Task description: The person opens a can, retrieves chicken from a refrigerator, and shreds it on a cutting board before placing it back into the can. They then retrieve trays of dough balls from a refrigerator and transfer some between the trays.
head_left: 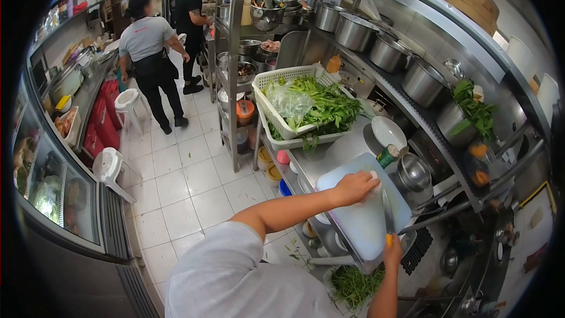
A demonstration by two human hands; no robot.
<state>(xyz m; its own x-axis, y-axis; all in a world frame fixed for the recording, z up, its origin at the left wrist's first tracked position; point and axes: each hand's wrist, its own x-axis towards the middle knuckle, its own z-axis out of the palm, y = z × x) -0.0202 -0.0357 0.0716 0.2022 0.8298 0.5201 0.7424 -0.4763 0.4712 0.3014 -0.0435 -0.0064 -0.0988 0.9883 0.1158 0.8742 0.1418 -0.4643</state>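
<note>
Your right hand (392,252) grips the orange-handled metal knife (388,215) over the smooth, pale, rectangular plastic board (358,227) at right; your left hand (355,188) curls above its far part, its hold unclear.

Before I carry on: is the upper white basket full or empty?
Full: leafy greens and a clear plastic bag fill the upper white basket, with leaves spilling over its rim.
</note>
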